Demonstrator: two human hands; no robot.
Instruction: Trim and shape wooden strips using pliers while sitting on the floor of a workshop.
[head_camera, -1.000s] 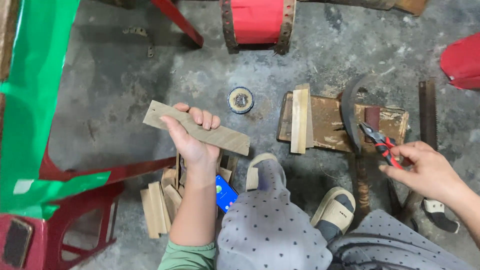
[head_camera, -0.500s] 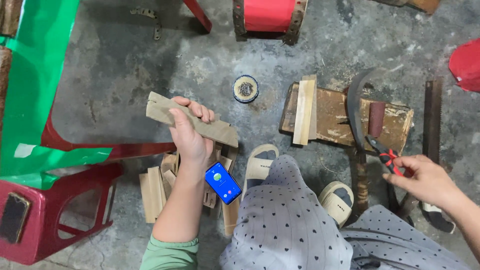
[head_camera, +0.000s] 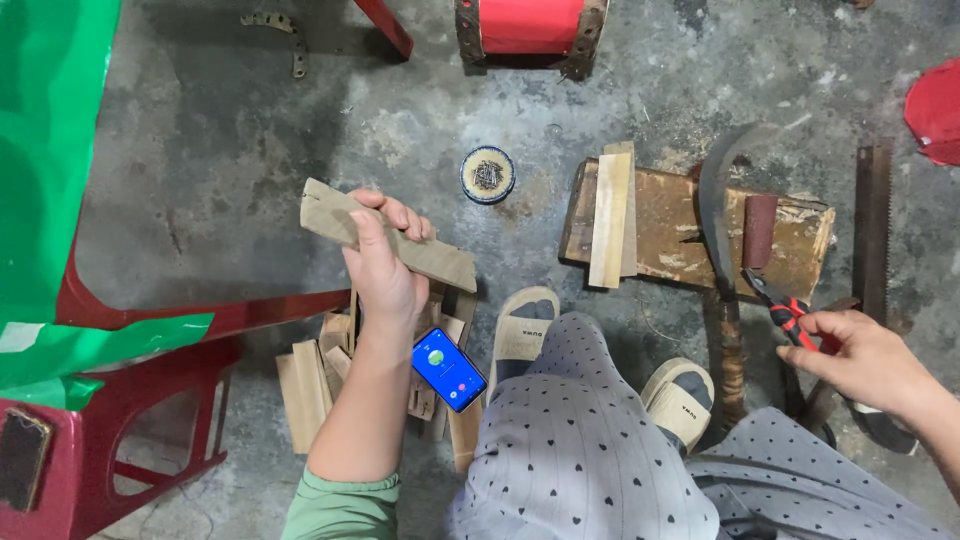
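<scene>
My left hand (head_camera: 385, 275) clamps a slat (head_camera: 388, 236) lifted off the pile (head_camera: 320, 385); right hand (head_camera: 865, 360) pinches pliers (head_camera: 778, 303) beside the block (head_camera: 680, 235).

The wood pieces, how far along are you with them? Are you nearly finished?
Not nearly. Done: two cut slats lie on the wooden block. In hand: the left hand holds one flat wood piece above the floor, and the right hand grips red-handled pliers. Left: a pile of wood pieces waits on the floor, and the small tin of nails looks untouched.
</scene>
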